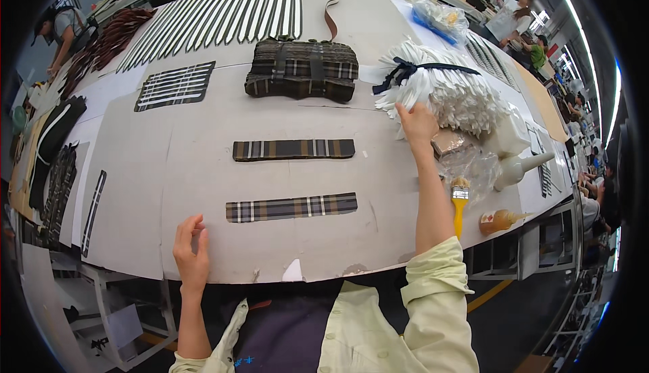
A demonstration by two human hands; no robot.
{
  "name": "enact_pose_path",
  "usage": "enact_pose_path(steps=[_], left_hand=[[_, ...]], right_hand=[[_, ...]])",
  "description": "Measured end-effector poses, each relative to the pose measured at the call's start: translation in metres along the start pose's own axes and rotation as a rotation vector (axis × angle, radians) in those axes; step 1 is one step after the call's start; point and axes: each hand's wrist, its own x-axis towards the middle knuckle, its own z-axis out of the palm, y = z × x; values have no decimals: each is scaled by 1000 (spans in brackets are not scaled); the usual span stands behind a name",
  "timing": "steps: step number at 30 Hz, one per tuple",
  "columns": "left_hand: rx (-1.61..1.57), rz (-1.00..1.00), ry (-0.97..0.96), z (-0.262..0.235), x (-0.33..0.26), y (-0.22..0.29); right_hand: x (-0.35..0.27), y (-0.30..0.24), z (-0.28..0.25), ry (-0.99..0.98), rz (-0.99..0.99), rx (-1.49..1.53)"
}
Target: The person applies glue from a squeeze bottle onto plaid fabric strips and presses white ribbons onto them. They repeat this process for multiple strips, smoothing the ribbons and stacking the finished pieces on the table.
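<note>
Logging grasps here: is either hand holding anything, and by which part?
The left hand holds nothing. The right hand is at the near left edge of the white bundle; whether it grips cannot be told.

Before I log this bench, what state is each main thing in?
Left hand: empty, fingers loosely curled
Right hand: at the white bundle; grip unclear
White bundle: tied with a dark band
Farther plaid strip: lying flat
Nearer plaid strip: lying flat
Plaid stack: strapped
Brush: lying down

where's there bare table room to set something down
Between the plaid strips and the thin strip, beyond the left hand; also between the two plaid strips. Crowded: the right side, with white bundle, bottles and brush.
</note>
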Motion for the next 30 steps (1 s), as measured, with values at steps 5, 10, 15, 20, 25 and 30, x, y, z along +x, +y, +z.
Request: enact_pose_path(steps=[5,10,15,20,25,30], left_hand=[[5,-1,-20,-7,-6,-6],[15,-3,-19,-12,-6,-4],[179,161,42,-3,8,8],[-144,51,-63,21,21,53],[-638,100,-636,80,26,125],[-1187,-370,-842,105,28,167]], right_hand=[[3,37,24,73,40,230],[-24,34,2,-156,264,931],[-43,24,-46,-195,344,833],[-84,25,-89,134,32,600],[-191,-46,-179,-565,220,1610],[-253,-52,-184,-1140,629,1907]])
